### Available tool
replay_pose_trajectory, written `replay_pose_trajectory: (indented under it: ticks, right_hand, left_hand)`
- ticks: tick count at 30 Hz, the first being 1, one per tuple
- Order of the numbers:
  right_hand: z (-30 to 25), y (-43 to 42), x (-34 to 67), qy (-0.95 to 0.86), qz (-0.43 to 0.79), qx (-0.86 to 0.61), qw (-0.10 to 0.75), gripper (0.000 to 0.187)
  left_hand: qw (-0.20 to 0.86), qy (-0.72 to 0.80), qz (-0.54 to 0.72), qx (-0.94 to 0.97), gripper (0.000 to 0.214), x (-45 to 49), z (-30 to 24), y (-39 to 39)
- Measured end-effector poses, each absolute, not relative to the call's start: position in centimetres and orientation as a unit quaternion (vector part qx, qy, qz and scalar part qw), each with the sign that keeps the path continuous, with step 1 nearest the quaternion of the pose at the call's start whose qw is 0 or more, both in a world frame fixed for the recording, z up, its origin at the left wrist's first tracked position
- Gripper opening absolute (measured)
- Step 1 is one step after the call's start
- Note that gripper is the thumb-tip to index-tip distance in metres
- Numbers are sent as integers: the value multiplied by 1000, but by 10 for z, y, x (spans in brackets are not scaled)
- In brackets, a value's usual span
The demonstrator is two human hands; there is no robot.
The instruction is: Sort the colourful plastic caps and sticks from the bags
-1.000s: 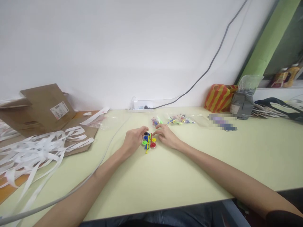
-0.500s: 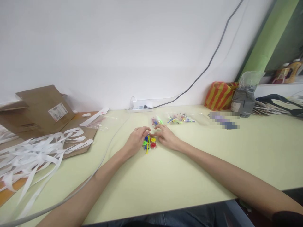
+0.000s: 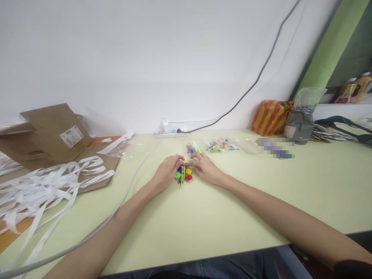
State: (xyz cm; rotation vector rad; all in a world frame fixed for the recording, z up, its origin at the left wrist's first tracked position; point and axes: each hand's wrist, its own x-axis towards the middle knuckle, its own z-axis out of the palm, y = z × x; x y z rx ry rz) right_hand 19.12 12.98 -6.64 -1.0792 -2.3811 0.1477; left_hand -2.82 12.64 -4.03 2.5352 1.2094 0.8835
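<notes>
A small toy assembly [image 3: 184, 175] of coloured plastic wheels, green, blue, yellow and red, with a yellow-green strip down its middle, lies on the pale green table [image 3: 203, 217]. My left hand [image 3: 167, 171] curls round its left side, fingertips bent over the far end. My right hand [image 3: 205, 167] rests on its right side, fingers reaching in to the top of the piece. Both hands pinch at the same far end, where the fingertips nearly meet.
Clear bags of coloured parts [image 3: 216, 146] lie just behind the hands. A white power strip [image 3: 172, 133] sits at the wall, a grey cable [image 3: 128, 193] runs to the left. White paper strips [image 3: 43, 186] and brown cardboard [image 3: 55, 133] fill the left side. A striped bag [image 3: 270, 117] stands at right.
The hands have closed in a little over the far end of the toy. The toy stays in place on the table.
</notes>
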Motion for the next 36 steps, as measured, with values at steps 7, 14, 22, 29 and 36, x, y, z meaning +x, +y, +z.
replay_pose_trajectory:
  ticks: [7, 14, 22, 29, 36]
  right_hand:
    - [-64, 127, 191, -868, 46, -412, 274, 44]
    - [-67, 128, 192, -875, 35, -400, 270, 46]
    - [-68, 129, 192, -867, 46, -419, 266, 39]
    - [-66, 128, 192, -865, 45, -412, 282, 42]
    - [-65, 127, 192, -874, 42, -404, 268, 37]
  left_hand:
    - [91, 412, 292, 858, 35, -28, -39, 126]
    - [93, 401, 300, 861, 33, -27, -36, 123]
    - [119, 348, 285, 885, 30, -23, -31, 116]
    - [112, 356, 281, 884, 30, -23, -31, 116]
    - [105, 358, 284, 883, 30, -23, -30, 116]
